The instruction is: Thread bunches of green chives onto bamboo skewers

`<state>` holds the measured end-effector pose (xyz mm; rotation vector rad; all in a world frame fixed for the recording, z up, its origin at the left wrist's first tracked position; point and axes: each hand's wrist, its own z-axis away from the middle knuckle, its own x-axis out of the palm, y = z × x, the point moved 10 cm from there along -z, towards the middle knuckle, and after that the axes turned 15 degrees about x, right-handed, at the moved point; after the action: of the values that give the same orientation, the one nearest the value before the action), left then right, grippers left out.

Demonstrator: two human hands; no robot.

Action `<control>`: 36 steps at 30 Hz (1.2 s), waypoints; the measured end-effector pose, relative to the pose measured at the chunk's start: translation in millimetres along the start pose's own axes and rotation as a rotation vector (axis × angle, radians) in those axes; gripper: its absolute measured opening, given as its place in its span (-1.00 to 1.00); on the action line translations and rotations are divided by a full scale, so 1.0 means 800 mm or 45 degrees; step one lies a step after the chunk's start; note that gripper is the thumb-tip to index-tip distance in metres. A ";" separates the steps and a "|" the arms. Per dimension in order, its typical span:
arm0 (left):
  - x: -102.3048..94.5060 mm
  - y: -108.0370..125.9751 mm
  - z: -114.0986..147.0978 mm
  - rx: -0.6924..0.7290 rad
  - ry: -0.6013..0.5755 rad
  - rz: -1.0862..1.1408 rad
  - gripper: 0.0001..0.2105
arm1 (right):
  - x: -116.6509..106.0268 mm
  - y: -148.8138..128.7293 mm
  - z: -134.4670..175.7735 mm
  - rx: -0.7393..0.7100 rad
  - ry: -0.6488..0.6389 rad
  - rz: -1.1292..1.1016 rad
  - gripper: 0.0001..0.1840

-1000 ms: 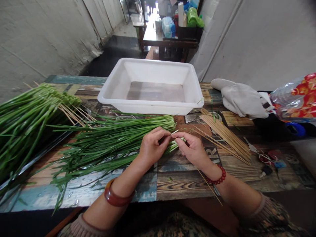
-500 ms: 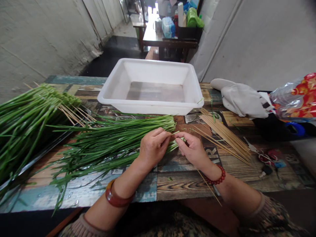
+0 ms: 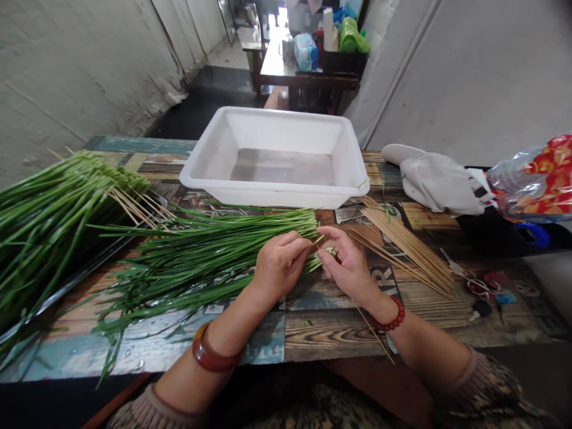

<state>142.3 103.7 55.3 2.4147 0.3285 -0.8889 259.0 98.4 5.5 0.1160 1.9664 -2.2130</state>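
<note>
My left hand (image 3: 280, 263) is closed in a pinch at the pale ends of the garlic chives, apparently on a single chive stalk (image 3: 319, 239). Facing it, my right hand (image 3: 347, 268) curls around a bamboo skewer (image 3: 376, 335), whose long end sticks out below the palm toward the table edge. Pale cut chive ends (image 3: 329, 252) show by the right fingers; how they sit on the skewer is hidden. Loose green chives (image 3: 187, 256) lie beneath and left of my left hand, leaves pointing left. A pile of bamboo skewers (image 3: 409, 247) lies right of my right hand.
A white plastic tub (image 3: 272, 186) stands behind the chives. On the left, a metal tray (image 3: 96, 271) bears heaped skewered chives (image 3: 53, 208). To the right are a pale cap (image 3: 435, 179), a red-patterned plastic bag (image 3: 531, 179) and keys (image 3: 480, 307).
My right index finger has lifted and straightened slightly away from the left fingertips. The skewer's lower end has shifted a little to the left. Everything else stays put.
</note>
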 end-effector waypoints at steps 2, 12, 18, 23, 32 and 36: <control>0.000 -0.001 0.000 -0.006 0.001 0.014 -0.83 | 0.000 -0.002 0.001 -0.014 0.000 0.013 -0.63; 0.010 0.003 -0.001 0.050 -0.124 0.050 -0.81 | -0.001 0.008 0.000 0.018 0.025 0.070 -0.83; 0.017 0.004 0.001 0.062 -0.309 0.129 -0.82 | -0.003 0.019 -0.006 0.077 0.003 0.059 -0.82; 0.022 -0.015 0.011 -0.098 -0.334 0.156 -0.88 | 0.003 0.034 -0.012 0.253 -0.091 0.004 -0.74; -0.031 -0.037 0.004 -0.147 0.076 -0.071 -0.86 | 0.002 0.034 -0.014 0.288 -0.123 0.031 -0.79; -0.026 -0.038 0.001 -0.053 -0.042 -0.348 -0.84 | 0.001 0.027 -0.012 0.227 -0.112 0.066 -0.83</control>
<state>114.5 127.6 56.1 2.3491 0.6703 -1.0264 261.7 105.3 -16.8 0.0902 1.7002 -2.3144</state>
